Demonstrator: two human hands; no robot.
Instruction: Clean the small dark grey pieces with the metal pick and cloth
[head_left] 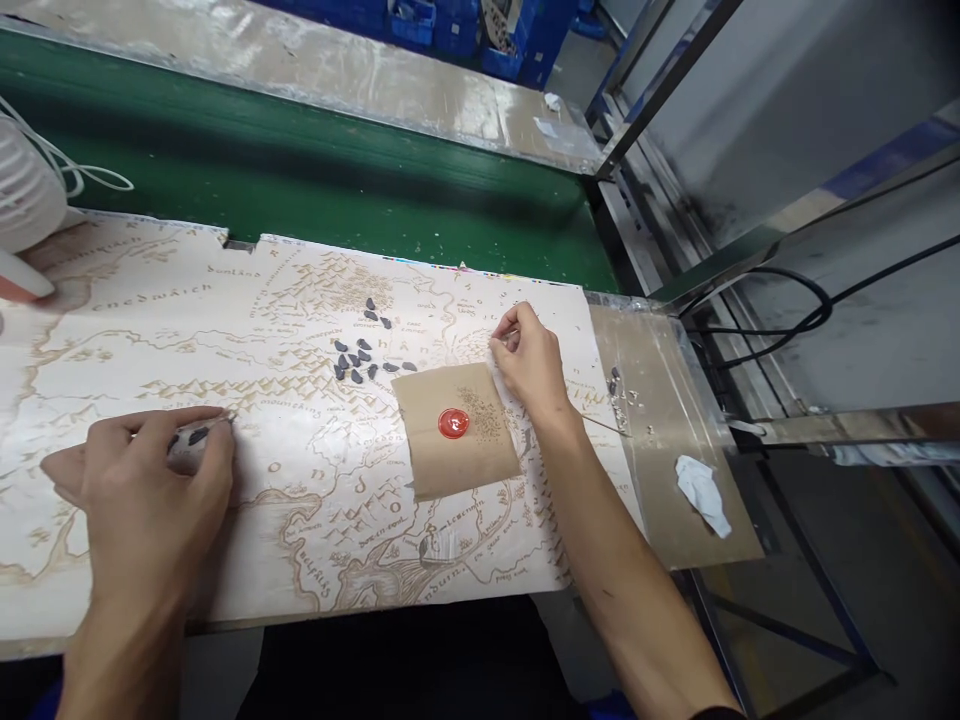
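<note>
My left hand (146, 480) is closed around a small clear bag or tube with dark bits inside, resting on the map-printed sheet (247, 340) at the left. My right hand (529, 360) is pinched on a thin tool I cannot make out, at the top right corner of a brown paper square (450, 460). A red round seal (454, 423) sits in the middle of that paper, with a patch of tiny pale grains beside it. Several small dark pieces (360, 355) lie scattered on the map above the paper.
A green conveyor belt (337, 180) runs behind the map. A metal plate (667, 430) at the right carries a crumpled white tissue (701, 492) and small bits. Black cables (787, 310) loop at the right. A white object (26, 190) sits at the far left.
</note>
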